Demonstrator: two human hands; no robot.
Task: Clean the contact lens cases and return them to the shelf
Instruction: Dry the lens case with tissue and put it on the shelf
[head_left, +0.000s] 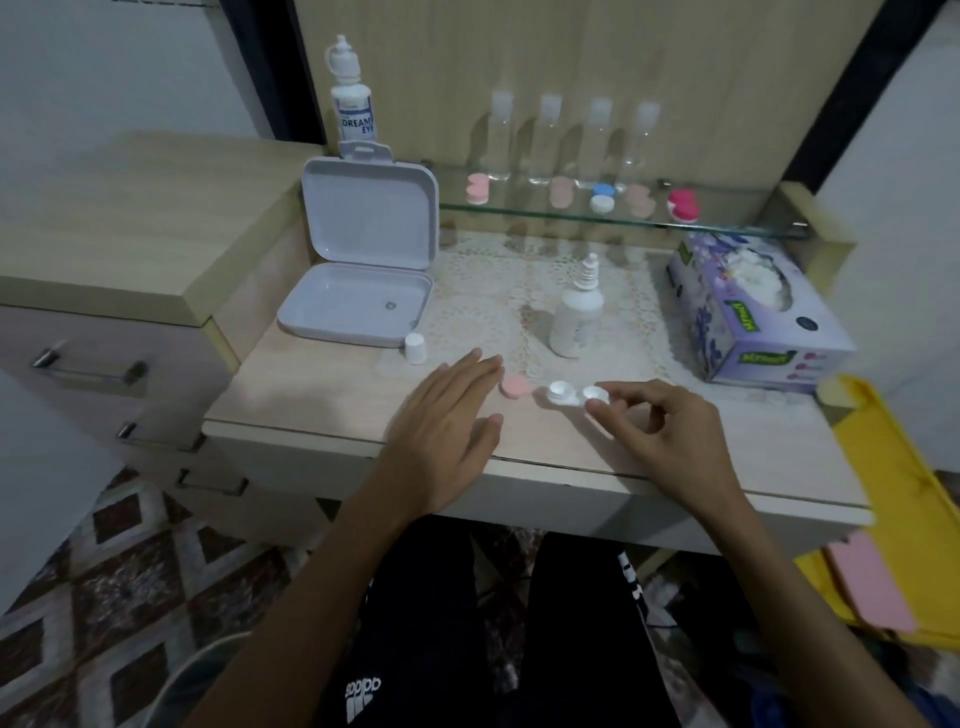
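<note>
desk: pale wood top (322, 395), lace mat under glass
left hand: (447, 421) flat, fingers loose, just beside a pink cap (514, 386)
right hand: (660, 421) pinching the white lens case (574, 393), looks uncapped, at the front edge

Place: you are sitting at a dressing counter (322, 395) in a home bedroom
Furniture: pale wood drawers (104, 374) stand beside you, and a glass shelf (571, 215) sits above the counter
Toiletries: you have lens solution bottles (352, 98), small clear bottles (550, 137) and a tissue box (753, 317)
Floor: patterned floor (130, 582) lies under your knees
</note>
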